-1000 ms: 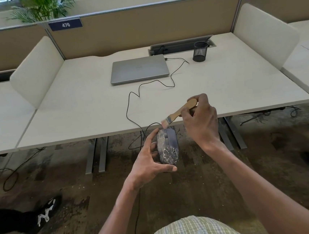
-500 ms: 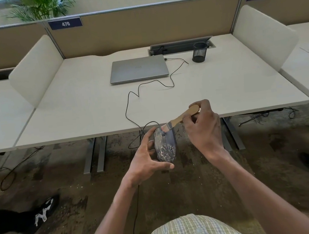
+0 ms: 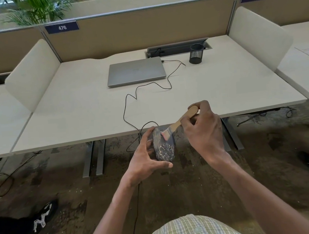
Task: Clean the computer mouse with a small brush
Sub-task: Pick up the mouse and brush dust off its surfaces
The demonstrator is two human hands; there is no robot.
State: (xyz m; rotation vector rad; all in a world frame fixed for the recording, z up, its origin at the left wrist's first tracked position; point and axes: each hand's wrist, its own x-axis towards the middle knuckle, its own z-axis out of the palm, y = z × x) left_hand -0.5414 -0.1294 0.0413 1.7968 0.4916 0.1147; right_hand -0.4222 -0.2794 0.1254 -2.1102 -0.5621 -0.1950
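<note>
A dark computer mouse (image 3: 164, 150) with pale dusty speckles is held in front of the desk edge, below the tabletop, by my left hand (image 3: 144, 159), thumb under its near end and fingers along its left side. My right hand (image 3: 203, 131) grips the wooden handle of a small brush (image 3: 180, 121). The brush bristles touch the front top of the mouse, near its buttons. The mouse's black cable (image 3: 128, 108) runs up over the desk to a shut grey laptop (image 3: 136, 71).
The pale desk (image 3: 223, 91) has a black mesh pen cup (image 3: 196, 54) and a cable hatch (image 3: 177, 47) at the back. Curved white dividers (image 3: 32, 75) flank it. Desk legs and loose cables sit on the dark carpet. Someone's black shoe (image 3: 40, 218) is at lower left.
The brush came down from just above the mouse onto its front top. Both hands shifted slightly; the mouse stays in my left hand.
</note>
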